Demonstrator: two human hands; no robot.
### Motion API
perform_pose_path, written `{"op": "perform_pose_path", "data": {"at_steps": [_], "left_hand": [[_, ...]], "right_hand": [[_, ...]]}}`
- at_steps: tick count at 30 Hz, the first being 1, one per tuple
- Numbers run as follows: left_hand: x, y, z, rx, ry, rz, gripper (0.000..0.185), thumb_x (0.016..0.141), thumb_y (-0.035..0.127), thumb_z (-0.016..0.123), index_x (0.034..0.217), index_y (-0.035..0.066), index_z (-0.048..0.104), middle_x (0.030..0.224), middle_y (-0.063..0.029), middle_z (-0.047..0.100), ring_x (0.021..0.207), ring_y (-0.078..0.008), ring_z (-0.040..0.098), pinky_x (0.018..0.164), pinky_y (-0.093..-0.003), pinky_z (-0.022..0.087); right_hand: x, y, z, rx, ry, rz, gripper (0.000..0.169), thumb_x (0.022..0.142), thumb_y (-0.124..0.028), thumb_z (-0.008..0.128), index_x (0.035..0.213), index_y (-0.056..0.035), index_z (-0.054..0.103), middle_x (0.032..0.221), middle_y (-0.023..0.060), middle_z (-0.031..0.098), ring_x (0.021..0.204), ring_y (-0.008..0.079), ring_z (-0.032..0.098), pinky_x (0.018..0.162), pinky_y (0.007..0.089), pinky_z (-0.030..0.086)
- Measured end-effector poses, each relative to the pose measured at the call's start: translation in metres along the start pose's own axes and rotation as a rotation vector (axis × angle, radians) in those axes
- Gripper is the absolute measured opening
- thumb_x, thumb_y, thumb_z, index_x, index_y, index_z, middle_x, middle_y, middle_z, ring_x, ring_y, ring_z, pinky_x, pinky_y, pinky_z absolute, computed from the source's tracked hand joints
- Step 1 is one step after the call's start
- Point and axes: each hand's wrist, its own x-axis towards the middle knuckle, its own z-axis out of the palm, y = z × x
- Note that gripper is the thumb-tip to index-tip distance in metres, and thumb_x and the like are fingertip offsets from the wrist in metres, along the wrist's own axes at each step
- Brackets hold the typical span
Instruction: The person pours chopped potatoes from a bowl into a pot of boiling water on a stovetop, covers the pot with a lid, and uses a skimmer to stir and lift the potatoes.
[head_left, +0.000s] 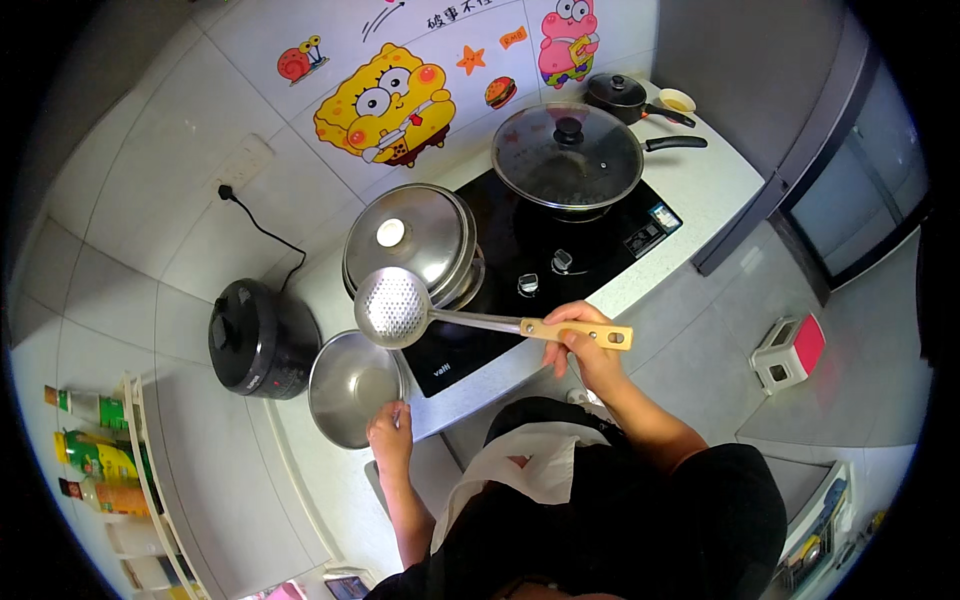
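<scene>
My right hand (581, 345) is closed around the pale wooden handle of a metal skimmer (392, 306). The skimmer's perforated bowl is held up in front of the lidded steel pot (409, 236), covering part of its near side. At the counter's front edge, my left hand (391, 439) pinches the near rim of a stainless steel basin (349, 397). No food shows inside the basin. Behind the skimmer handle lies a black gas hob (487, 330) with two knobs. On the hob's right side rests a frying pan under a glass lid (566, 161).
A black electric cooker (259, 341) stands left of the basin, its cord plugged into the wall. A small lidded saucepan (616, 97) and a bowl (676, 101) sit at the far right. Bottles line a rack (139, 450) at left. A stool (787, 352) stands on the floor.
</scene>
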Motion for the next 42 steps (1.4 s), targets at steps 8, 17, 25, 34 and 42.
{"op": "perform_pose_path", "data": {"at_steps": [8,17,25,34,42], "left_hand": [[-0.013,0.069,0.025,-0.303,0.438,-0.084,0.011,0.085,0.008,0.057,0.086,0.0,0.065,0.082,-0.0134,0.066,0.078,-0.0263,0.064,0.073,-0.0346,0.049],[-0.026,0.099,0.044,-0.4,0.466,-0.105,0.009,0.086,0.005,0.056,0.087,-0.001,0.062,0.084,-0.0122,0.063,0.077,-0.0256,0.061,0.073,-0.0325,0.048],[0.004,0.093,0.026,-0.359,0.492,-0.028,0.009,0.086,0.008,0.058,0.086,0.0,0.063,0.083,-0.0117,0.062,0.08,-0.0234,0.06,0.074,-0.0323,0.046],[0.08,0.063,-0.011,-0.224,0.433,0.241,0.013,0.077,0.005,0.064,0.09,0.003,0.062,0.092,-0.0139,0.061,0.089,-0.032,0.056,0.08,-0.0389,0.045],[0.186,0.06,-0.011,-0.167,0.361,0.469,0.026,0.073,0.01,0.067,0.096,0.0,0.062,0.101,-0.0163,0.059,0.096,-0.0342,0.052,0.084,-0.0401,0.043]], "right_hand": [[0.018,-0.021,-0.047,-0.123,-0.031,-0.053,0.025,0.085,-0.021,0.051,0.096,0.0015,0.054,0.074,0.0133,0.059,0.051,0.0124,0.055,0.04,0.0195,0.04],[0.045,-0.033,-0.077,-0.171,0.085,-0.179,0.033,0.086,-0.033,0.052,0.095,-0.0009,0.051,0.054,0.007,0.051,0.04,0.0081,0.038,0.04,0.019,0.029],[0.063,-0.041,-0.08,-0.149,0.238,-0.311,0.032,0.089,-0.032,0.049,0.099,-0.0022,0.053,0.055,0.0055,0.05,0.04,0.007,0.036,0.042,0.0182,0.03],[0.032,-0.03,-0.032,-0.189,0.362,-0.313,0.028,0.086,-0.026,0.051,0.099,-0.0017,0.053,0.06,0.0061,0.052,0.042,0.0074,0.04,0.039,0.017,0.027],[0.003,-0.023,0.001,-0.282,0.505,-0.311,0.026,0.086,-0.025,0.05,0.099,-0.0024,0.051,0.071,0.0079,0.054,0.046,0.0081,0.045,0.038,0.0171,0.03]]}}
